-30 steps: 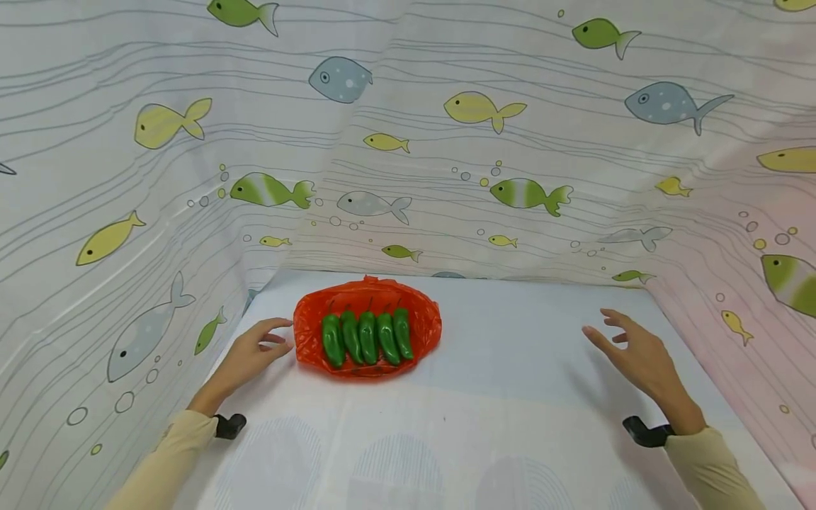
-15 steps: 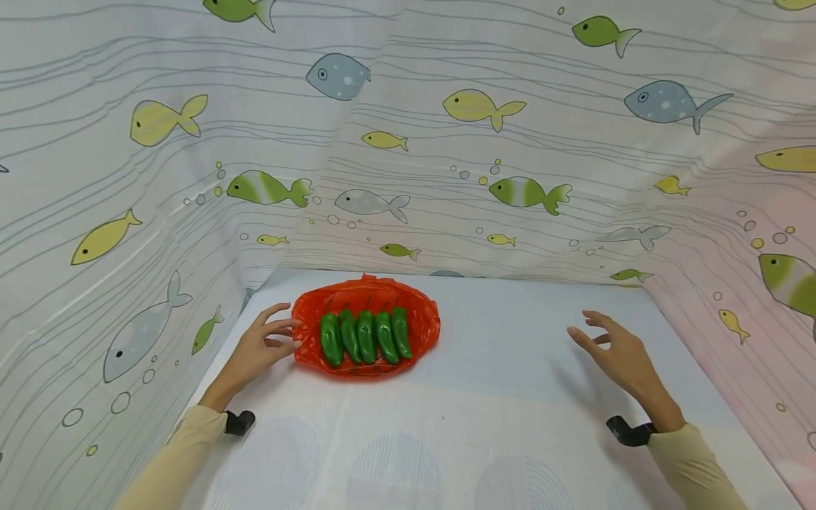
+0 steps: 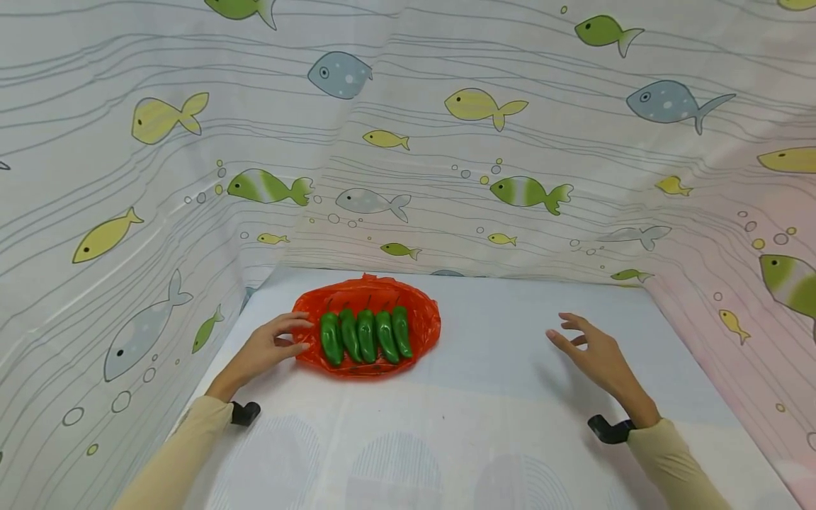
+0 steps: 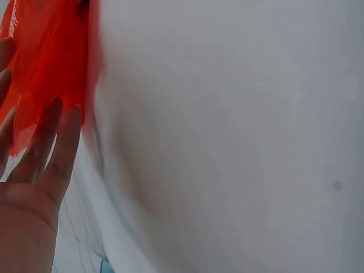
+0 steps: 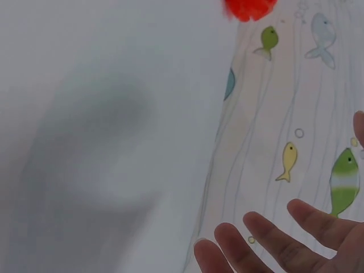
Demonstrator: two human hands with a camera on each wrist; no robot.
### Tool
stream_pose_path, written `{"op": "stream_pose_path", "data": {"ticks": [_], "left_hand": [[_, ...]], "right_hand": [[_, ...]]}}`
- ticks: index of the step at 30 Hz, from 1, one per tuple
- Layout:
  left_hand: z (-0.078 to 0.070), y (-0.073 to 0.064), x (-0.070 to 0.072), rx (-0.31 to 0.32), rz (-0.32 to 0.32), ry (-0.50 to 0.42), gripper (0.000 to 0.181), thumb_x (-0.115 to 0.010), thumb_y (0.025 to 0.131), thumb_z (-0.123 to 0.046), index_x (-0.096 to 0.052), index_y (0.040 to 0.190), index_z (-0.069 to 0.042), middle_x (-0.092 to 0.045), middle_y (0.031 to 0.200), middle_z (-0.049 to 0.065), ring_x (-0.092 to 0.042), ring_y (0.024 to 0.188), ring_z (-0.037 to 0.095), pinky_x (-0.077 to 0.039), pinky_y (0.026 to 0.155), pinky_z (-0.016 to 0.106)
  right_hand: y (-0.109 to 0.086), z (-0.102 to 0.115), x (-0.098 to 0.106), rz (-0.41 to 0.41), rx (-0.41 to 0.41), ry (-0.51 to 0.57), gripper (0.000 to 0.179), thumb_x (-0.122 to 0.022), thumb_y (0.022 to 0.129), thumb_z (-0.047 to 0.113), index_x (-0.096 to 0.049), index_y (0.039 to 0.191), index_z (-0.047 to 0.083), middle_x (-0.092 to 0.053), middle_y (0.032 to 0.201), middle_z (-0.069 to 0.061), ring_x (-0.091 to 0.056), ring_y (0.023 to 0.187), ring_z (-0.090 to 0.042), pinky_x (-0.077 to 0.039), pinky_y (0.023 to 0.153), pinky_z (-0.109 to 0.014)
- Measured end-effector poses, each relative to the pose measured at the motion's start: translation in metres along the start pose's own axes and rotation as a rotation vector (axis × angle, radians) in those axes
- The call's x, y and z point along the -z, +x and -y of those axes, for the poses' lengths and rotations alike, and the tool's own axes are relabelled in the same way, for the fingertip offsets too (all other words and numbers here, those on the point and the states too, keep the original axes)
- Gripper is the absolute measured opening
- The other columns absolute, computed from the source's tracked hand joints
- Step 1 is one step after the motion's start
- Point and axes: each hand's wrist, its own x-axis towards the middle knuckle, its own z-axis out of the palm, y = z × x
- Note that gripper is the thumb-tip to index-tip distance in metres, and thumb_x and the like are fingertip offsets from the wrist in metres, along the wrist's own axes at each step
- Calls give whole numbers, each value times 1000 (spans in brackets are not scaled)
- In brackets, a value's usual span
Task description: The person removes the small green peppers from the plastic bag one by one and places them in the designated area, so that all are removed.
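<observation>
Several glossy green peppers (image 3: 366, 337) lie side by side on a spread red plastic bag (image 3: 423, 322), left of the middle of the table. My left hand (image 3: 268, 350) is at the bag's left edge, and its relaxed fingertips overlap the red plastic in the head view. From the left wrist, the fingers (image 4: 62, 151) show in front of the red bag (image 4: 48, 62), holding nothing. My right hand (image 3: 593, 358) hovers over the right side of the table, fingers apart and loosely bent. In the right wrist view that hand (image 5: 307, 244) has nothing in it, and a red corner of the bag (image 5: 250, 7) shows at the top.
A white table (image 3: 484, 411) with faint patterned shapes reaches toward me. Fish-printed curtains (image 3: 433, 163) rise behind it and along both sides. Each wrist carries a black mount, such as the right wrist mount (image 3: 608, 429).
My left hand has moved right, its fingertips passing from beside the bag to over its left edge. My right hand has moved left, toward the bag. The peppers and bag stay in place.
</observation>
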Motion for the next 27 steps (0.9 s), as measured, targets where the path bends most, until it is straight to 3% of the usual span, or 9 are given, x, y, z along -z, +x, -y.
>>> {"op": "stream_pose_path", "data": {"ticks": [5, 12, 19, 27], "left_hand": [[0, 5, -1, 37, 11, 6, 31, -80, 93, -25, -74, 120, -11, -46, 155, 12, -55, 128, 34, -54, 93, 33], [1, 10, -2, 67, 40, 5, 35, -81, 92, -26, -73, 124, -13, -44, 157, 9, -43, 141, 34, -50, 96, 25], [6, 13, -2, 71, 50, 2, 36, -81, 92, -24, -72, 125, -13, -45, 156, 10, -38, 144, 37, -49, 101, 36], [10, 15, -4, 31, 34, 46, 34, -82, 90, -19, -72, 122, -15, -48, 153, 8, -42, 141, 35, -51, 92, 35]], "right_hand": [[4, 4, -8, 17, 2, 6, 77, -54, 100, 62, -40, 156, 11, -55, 145, -23, -60, 117, -41, -54, 81, -56], [10, 13, -20, 46, -5, 22, 77, -54, 100, 64, -41, 156, 13, -56, 144, -21, -60, 117, -39, -54, 84, -57], [17, 24, -32, 65, 12, 40, 76, -54, 99, 65, -42, 156, 16, -58, 144, -18, -61, 117, -37, -53, 86, -57], [26, 37, -41, 86, 43, 80, 76, -54, 98, 66, -43, 155, 18, -60, 142, -15, -62, 115, -34, -53, 87, -57]]}}
